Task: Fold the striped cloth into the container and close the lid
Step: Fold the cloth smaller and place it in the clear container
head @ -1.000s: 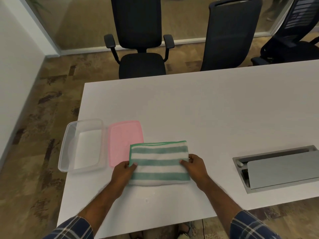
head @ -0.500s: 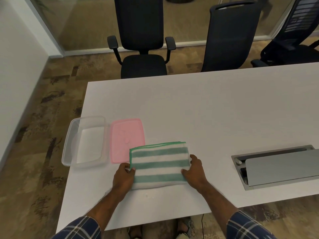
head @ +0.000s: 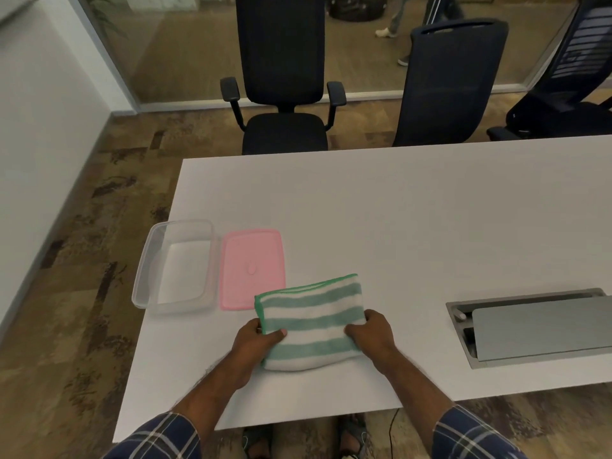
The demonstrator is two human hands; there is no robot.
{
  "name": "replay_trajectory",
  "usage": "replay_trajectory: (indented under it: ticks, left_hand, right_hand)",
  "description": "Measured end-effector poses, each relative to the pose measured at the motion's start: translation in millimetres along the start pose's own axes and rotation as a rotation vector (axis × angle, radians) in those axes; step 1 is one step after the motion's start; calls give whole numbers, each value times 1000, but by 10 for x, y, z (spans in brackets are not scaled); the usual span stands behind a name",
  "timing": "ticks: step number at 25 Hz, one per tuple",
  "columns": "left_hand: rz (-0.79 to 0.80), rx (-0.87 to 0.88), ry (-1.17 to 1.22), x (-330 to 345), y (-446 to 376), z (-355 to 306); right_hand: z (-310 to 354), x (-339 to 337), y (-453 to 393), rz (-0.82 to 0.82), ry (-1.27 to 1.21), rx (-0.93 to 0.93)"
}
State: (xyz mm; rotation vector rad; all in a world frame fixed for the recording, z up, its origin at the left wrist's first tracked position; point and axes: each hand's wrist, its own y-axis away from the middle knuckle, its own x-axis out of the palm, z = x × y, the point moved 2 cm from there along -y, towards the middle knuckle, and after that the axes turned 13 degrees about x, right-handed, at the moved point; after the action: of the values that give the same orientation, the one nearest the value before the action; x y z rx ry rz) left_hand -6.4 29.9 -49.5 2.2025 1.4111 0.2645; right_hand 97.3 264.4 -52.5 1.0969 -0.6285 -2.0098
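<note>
Now both hands, left hand (head: 256,339) and right hand (head: 372,332), have tightened onto the striped cloth (head: 311,321), tilting it toward the container (head: 175,266); folding looks finished.

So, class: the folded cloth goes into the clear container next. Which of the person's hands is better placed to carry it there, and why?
Probably the left hand. It grips the striped cloth on the edge facing the clear container, which sits open beyond the pink lid. The right hand holds the far edge.
</note>
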Motion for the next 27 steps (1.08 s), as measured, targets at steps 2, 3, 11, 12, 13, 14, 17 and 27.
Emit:
replay_trajectory:
  ticks: [2,3,11,12,13,14,17,27]
  left_hand:
    - [14,21,19,55,41,-53]
    - [14,36,24,88,56,-81]
    - [74,149,69,402,169,-393]
    - [84,148,85,425,178,-438]
    - [93,145,111,441,185,-483]
    - [98,132,148,451,188,-524]
    - [112,50,366,471,190,-613]
    - [180,212,378,245,193,-767]
  right_hand:
    - [101,2,73,33,-96,-64]
    - [151,11,119,42,-128,-111]
    - [448,158,517,110,5,-554]
    - [467,194,566,133,37,-585]
    - [485,230,618,159,63,-608]
    - [502,264,665,187,82,-628]
    - [577,316,798,264,101,-677]
    - [761,201,860,256,-390,-587]
